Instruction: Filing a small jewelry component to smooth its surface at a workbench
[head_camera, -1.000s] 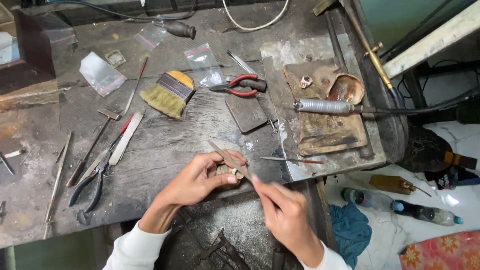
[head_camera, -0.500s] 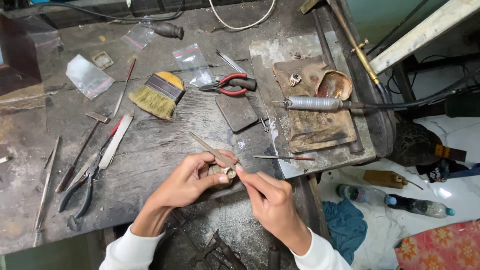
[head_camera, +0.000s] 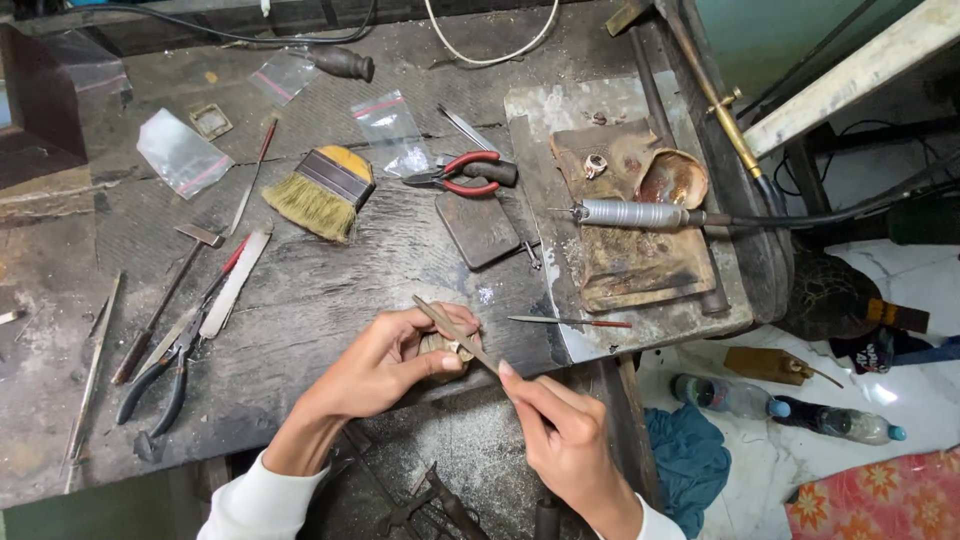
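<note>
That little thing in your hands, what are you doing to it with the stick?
A person sits at a worn, dark workbench. The left hand pinches a small metal piece against a wooden peg at the bench's edge. The right hand holds a thin file laid across that piece. Nearby lie a brush, red-handled pliers and a ring on a scorched block.

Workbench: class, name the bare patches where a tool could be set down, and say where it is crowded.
Bare wood lies between the brush, the dark plate and the left hand, and at the near left corner below the pliers. Crowded: the metal sheet on the right, and the strip of files on the left.
</note>
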